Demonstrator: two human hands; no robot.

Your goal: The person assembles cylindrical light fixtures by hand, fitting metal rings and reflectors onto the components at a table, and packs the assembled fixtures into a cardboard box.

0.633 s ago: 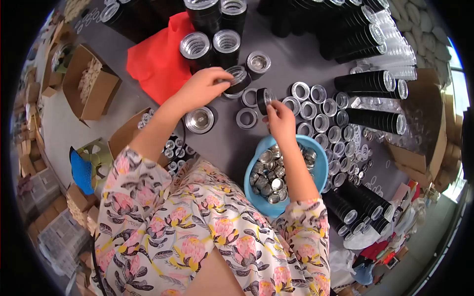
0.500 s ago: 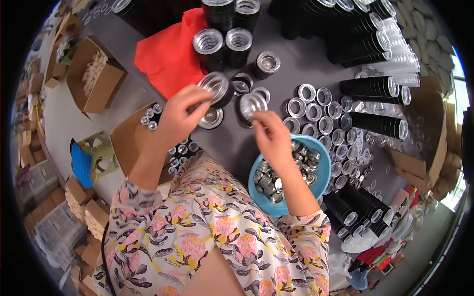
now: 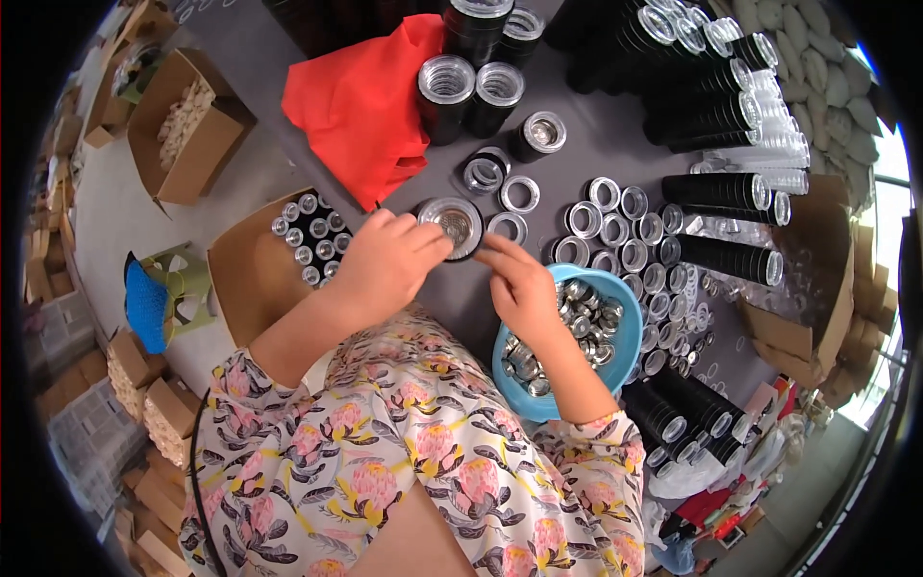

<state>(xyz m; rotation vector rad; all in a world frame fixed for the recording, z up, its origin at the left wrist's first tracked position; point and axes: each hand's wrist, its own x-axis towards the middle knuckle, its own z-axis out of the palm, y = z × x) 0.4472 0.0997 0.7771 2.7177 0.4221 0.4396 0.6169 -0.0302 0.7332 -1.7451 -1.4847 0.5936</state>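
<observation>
Touching the rim of a round black cup (image 3: 452,227), the left hand (image 3: 389,258) bends its fingers over the near side; I cannot tell how tight its grip is. The right hand (image 3: 521,290) has a loose grip, with its fingers stretched toward the right edge and the thumb apart. The cup stands on the gray counter (image 3: 601,139), between the two hands (its middle looks shiny). Just under the right arm sits a blue bowl (image 3: 630,337), full of small round silver pieces (image 3: 601,322). At the left, an open brown box (image 3: 240,274) has little round things with clear tops (image 3: 320,229) in rows. Past it, another open box (image 3: 213,144) holds pale pieces (image 3: 185,117). Clear rings (image 3: 583,219) lie near the bowl.
</observation>
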